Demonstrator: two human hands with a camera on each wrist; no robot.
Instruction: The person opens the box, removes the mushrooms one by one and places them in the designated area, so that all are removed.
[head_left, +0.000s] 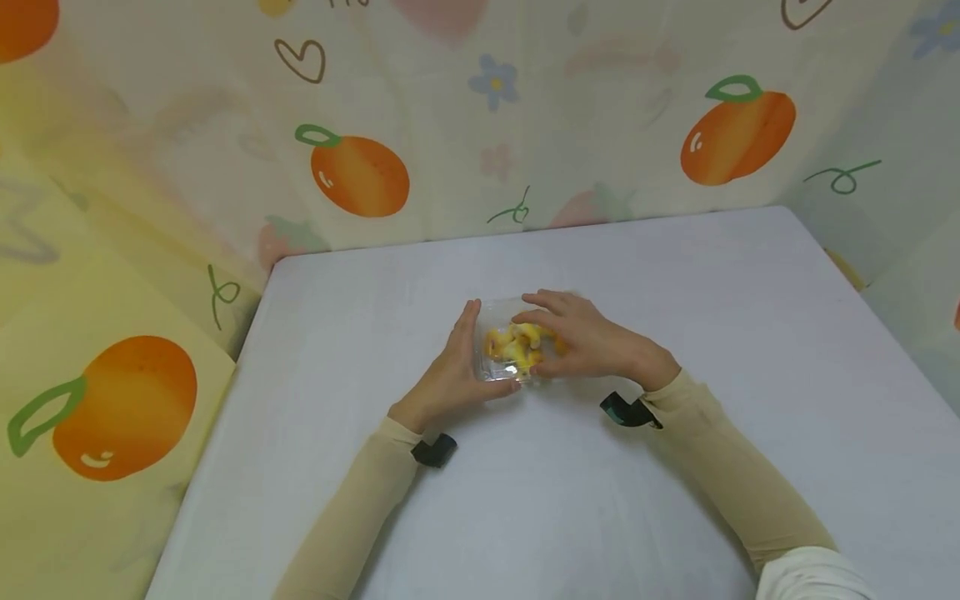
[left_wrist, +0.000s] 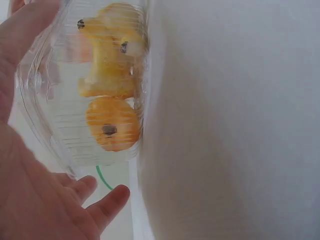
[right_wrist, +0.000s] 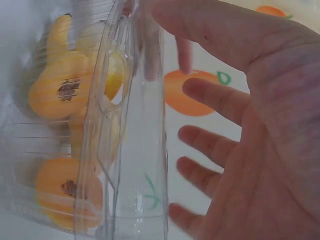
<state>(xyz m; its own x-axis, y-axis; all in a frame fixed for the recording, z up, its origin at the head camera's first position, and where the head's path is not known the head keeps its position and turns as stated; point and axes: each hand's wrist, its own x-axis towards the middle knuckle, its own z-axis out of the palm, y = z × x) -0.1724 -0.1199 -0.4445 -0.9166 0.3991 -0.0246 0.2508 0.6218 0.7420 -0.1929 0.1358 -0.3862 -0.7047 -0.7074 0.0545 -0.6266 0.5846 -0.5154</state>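
A clear plastic clamshell box (head_left: pixel 497 311) stands on the table. Inside lie several yellow-orange fruits (head_left: pixel 517 346); some are round with a dark end like loquats (right_wrist: pixel 64 92), others long and narrow. My left hand (head_left: pixel 450 371) rests along the box's left side, fingers fairly straight and thumb across the near edge. Over the right part of the box my right hand (head_left: pixel 588 337) spreads its fingers, its thumb at the near side. In the right wrist view those fingers are extended beyond the clear plastic rim (right_wrist: pixel 142 190). Whether the lid is fastened cannot be seen.
A white cloth covers the table (head_left: pixel 570 492), whose far edge meets a fruit-patterned curtain (head_left: pixel 442 183). More patterned cloth (head_left: pixel 97 292) hangs at the left. A dark band (head_left: pixel 435 451) sits at my left wrist and another dark band (head_left: pixel 628 411) at my right.
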